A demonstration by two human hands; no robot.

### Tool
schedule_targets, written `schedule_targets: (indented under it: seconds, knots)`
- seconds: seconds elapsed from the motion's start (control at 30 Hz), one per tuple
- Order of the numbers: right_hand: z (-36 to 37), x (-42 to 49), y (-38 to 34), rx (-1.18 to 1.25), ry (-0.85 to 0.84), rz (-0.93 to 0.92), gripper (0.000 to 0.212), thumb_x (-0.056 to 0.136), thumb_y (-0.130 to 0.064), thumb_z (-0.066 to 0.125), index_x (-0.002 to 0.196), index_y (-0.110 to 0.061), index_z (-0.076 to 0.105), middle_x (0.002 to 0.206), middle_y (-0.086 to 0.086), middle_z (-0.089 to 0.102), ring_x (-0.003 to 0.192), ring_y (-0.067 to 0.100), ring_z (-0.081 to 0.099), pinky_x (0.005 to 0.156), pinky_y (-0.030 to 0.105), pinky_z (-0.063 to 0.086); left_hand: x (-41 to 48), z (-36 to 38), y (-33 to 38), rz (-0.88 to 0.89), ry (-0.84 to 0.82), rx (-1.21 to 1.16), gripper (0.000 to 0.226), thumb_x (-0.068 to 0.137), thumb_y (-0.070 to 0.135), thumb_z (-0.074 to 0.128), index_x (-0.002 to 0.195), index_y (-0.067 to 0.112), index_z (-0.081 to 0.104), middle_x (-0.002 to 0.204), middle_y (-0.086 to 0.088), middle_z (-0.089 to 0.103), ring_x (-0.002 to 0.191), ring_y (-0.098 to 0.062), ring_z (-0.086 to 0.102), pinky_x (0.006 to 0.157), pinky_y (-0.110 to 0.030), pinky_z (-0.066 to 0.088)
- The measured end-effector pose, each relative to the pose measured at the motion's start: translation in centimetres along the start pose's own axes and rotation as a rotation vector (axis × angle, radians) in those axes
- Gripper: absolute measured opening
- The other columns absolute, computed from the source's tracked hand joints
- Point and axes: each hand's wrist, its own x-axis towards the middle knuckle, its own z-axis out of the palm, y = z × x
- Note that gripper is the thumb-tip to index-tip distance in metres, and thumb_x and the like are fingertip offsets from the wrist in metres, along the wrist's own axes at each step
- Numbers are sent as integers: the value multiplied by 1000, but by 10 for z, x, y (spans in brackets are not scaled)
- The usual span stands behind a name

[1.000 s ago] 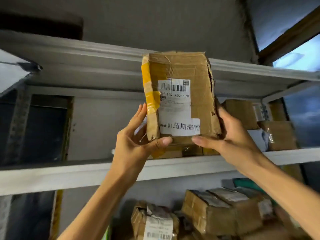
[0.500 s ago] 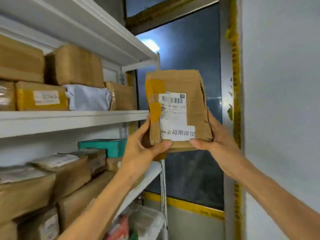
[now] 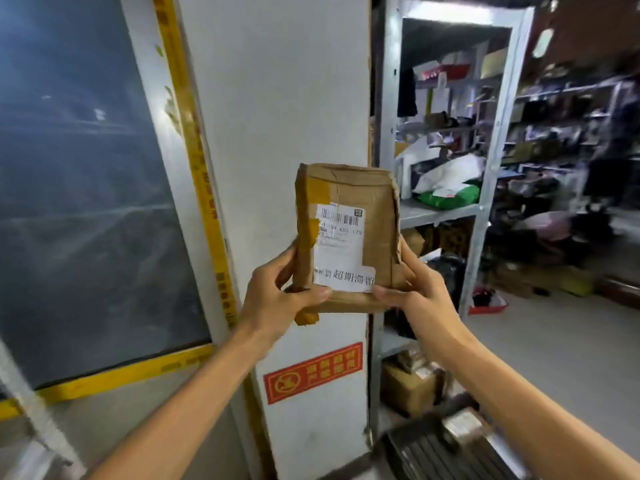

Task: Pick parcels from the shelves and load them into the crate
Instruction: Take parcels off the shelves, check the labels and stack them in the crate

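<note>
Pillar (image 3: 277,133) is in mid-frame, with the rack (image 3: 485,202) to its right. A dark slatted bin at near right, partly cut off, is probably the crate (image 3: 446,452).

Parcel (image 3: 349,202) is held upright in mid-air in front of the pillar, well apart from the crate and not yet loaded.

Handling, judged: a small cardboard box, likely light. The card is creased, the top is dented and the right edge is torn, so it is crush-prone and squeeze is to be kept low. Tape (image 3: 311,195) is peeling at lower left and is not to be used as a hold. It is best taken by the lower sides, with the base supported.

Left hand (image 3: 277,299): fingers are wrapped round the lower left edge, thumb pressed on the front under the label (image 3: 341,254). Right hand (image 3: 422,292): mirrored on the lower right edge. The parcel is clamped by both hands and nothing else is held.
</note>
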Motion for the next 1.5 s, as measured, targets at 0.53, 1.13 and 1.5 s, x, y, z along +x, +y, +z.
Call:
schedule_targets:
  seconds: [0.53, 1.13, 1.5]
  knots:
    - [-152, 18, 112, -255, 652, 258, 84, 83, 10, 65, 147, -34, 33, 121, 6, 64, 110, 17, 64, 76, 27, 57, 177, 204, -149, -87, -649, -223, 69, 71, -3, 80, 134, 12, 57, 124, -1, 67, 114, -13, 63, 94, -30, 53]
    - [-345, 4, 370, -332, 950, 616, 82, 77, 7, 70, 143, -31, 38, 124, -4, 63, 108, 8, 63, 80, 22, 55, 245, 482, -401, -463, -973, -221, 70, 61, -15, 80, 125, 7, 61, 119, -4, 68, 114, -19, 63, 100, -35, 50]
    - [-417, -43, 565, -240, 1047, 956, 80, 74, -11, 79, 135, -41, 38, 124, -9, 61, 113, 14, 61, 91, 41, 56, 217, 604, -598, -809, -1096, -146, 85, 60, -14, 82, 126, 29, 52, 105, 19, 69, 96, 5, 66, 74, -15, 54]
